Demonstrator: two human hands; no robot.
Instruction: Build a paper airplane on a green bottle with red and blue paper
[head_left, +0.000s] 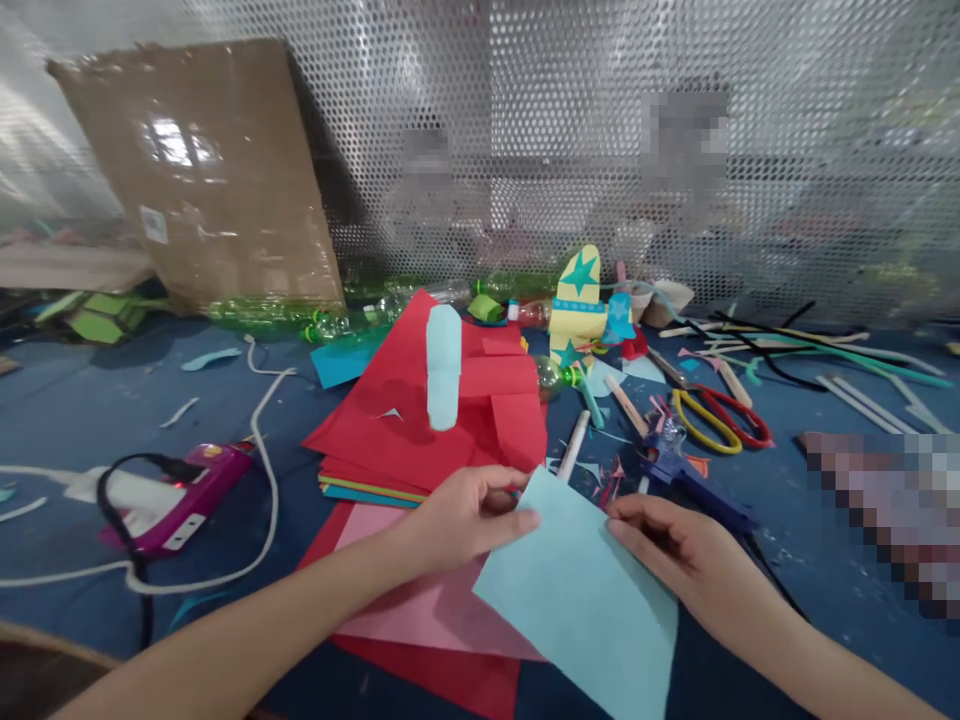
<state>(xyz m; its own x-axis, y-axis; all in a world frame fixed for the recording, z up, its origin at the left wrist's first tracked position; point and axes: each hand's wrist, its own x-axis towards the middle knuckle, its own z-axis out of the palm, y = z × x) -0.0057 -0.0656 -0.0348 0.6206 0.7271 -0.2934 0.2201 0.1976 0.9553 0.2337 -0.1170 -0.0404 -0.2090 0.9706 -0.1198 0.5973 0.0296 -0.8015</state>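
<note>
A light blue sheet of paper (581,590) is held up between both hands, tilted above the table. My left hand (469,515) pinches its upper left edge between thumb and fingers. On the opposite side, my right hand (679,550) grips the upper right edge the same way. Below the sheet lie a pink sheet (420,600) and red paper (450,675). Just beyond my left hand is a stack of red sheets (375,410), with a small light blue cut-out (443,370) with rounded ends on top.
Beyond my right hand are a blue glue gun (694,475), scissors (724,420), a white marker (574,445) and paper scraps. A purple power strip (202,495) with trailing cables is at left. Plastic bottles and a cardboard sheet (217,180) stand by the perforated metal wall.
</note>
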